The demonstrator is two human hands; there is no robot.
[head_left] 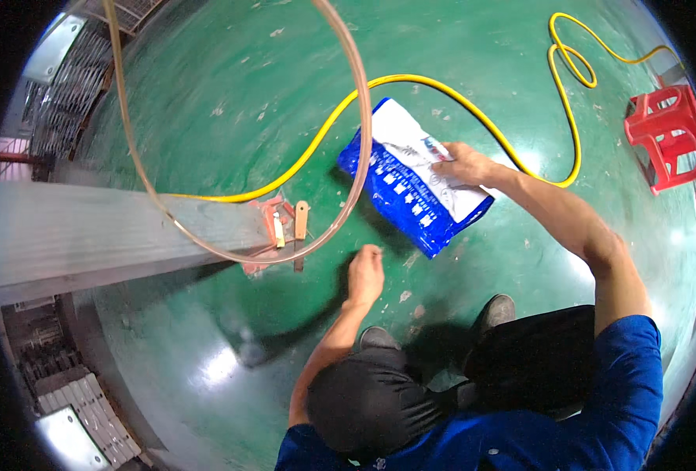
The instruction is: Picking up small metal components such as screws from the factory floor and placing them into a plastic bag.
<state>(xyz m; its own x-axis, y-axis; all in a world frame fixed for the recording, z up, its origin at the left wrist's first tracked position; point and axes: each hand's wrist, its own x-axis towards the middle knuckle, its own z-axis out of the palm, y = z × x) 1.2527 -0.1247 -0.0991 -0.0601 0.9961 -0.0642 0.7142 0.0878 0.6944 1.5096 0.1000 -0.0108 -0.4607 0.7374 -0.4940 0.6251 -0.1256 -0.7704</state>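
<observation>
A blue and white printed plastic bag [407,192] is tilted above the green floor, ahead of my knees. My right hand [467,165] grips its right side, with the thumb lying over the white panel. My left hand [366,275] is lower and to the left, apart from the bag. Its fingers are curled closed, and what they hold, if anything, is hidden. Farther left, a tool with a wooden handle and a dark flat blade [301,224] lies at the foot of a grey post, past my left hand.
The grey post [112,235] comes in from the left, its reddish base [266,259] on the floor. A clear hose [361,94] loops across the view. Behind the bag a yellow hose [458,93] winds over the floor. A red plastic stool [670,137] stands far right; stacked metal parts [69,98] are far left.
</observation>
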